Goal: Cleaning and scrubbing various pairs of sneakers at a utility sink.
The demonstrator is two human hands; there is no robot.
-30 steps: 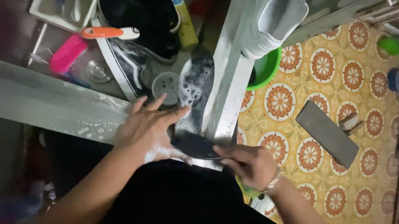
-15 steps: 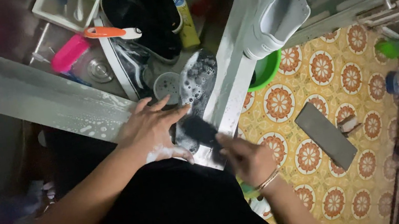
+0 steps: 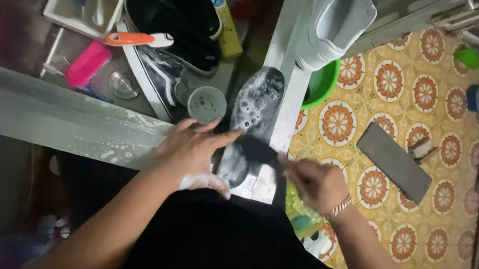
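Left hand [image 3: 192, 153] pressed flat, pinning soapy insole [image 3: 253, 120]; right hand [image 3: 314, 183] at insole's near end, apparently gripping dark brush [image 3: 254, 149]; insole long axis runs away from body.

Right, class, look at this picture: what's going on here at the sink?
A person stands at a sink scrubbing a dark, soapy shoe insole that lies across the sink's edge. The left hand presses the insole down, suds on the wrist, while the right hand works a dark brush across its near end. A black shoe and a small grey cup lie in the sink, and white sneakers rest on the ledge.
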